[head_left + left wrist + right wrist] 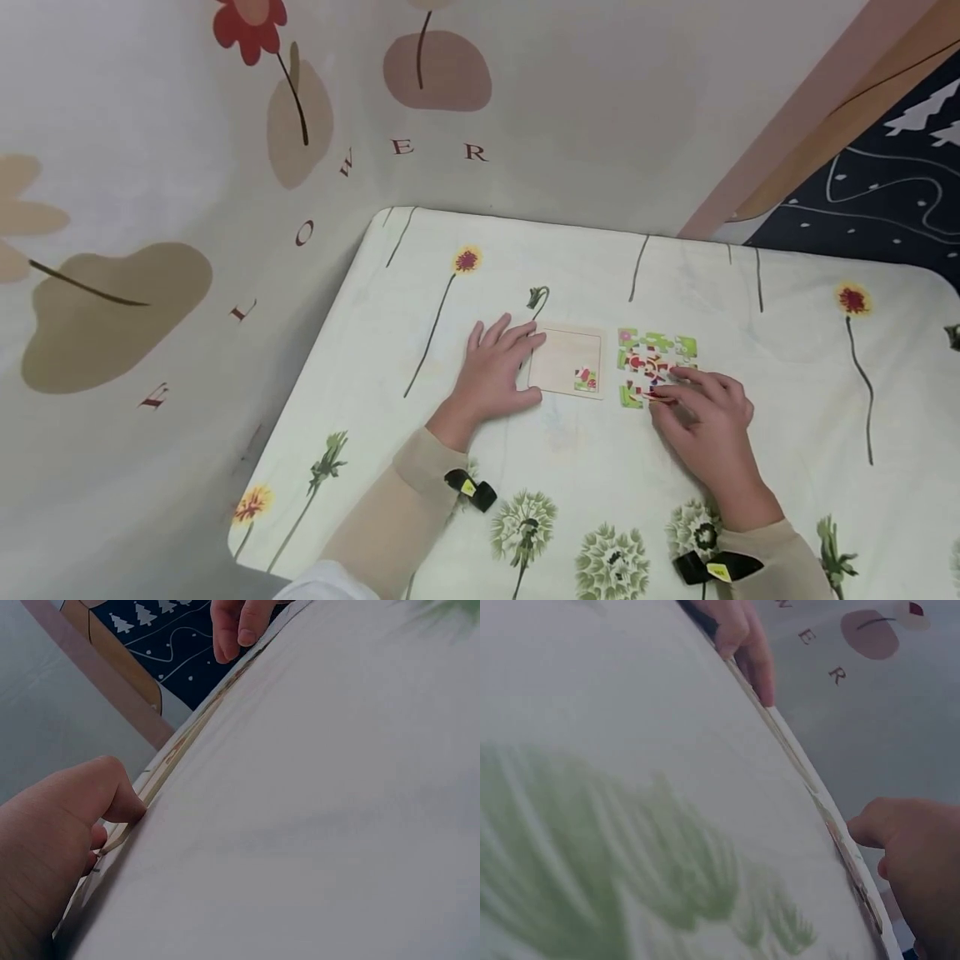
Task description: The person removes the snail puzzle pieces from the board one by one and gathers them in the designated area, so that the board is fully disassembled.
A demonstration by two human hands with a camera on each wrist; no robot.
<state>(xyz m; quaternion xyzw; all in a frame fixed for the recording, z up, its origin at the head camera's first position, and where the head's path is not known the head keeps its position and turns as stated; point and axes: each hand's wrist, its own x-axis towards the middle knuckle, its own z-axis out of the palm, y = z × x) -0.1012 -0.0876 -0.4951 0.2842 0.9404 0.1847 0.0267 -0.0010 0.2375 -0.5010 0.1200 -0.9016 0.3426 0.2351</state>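
Note:
A thin, square wooden puzzle board (562, 358) lies on the table with one printed piece (586, 379) in its near right corner. My left hand (495, 371) rests at the board's left side with fingers spread, and the left wrist view shows its thumb (129, 806) against the board's edge. To the right of the board sits a group of green and red jigsaw pieces (658, 342). Over the near part of this group, my right hand (708, 417) pinches a reddish puzzle piece (662, 397) between thumb and index finger. Its fingers hide some of the pieces.
A white cloth printed with flowers and dandelions covers the table (600, 467). Behind it and on the left stands a pale wall (585, 142) with flower shapes and letters. Dark patterned fabric (862, 200) hangs at the back right. Each wrist wears a black strap.

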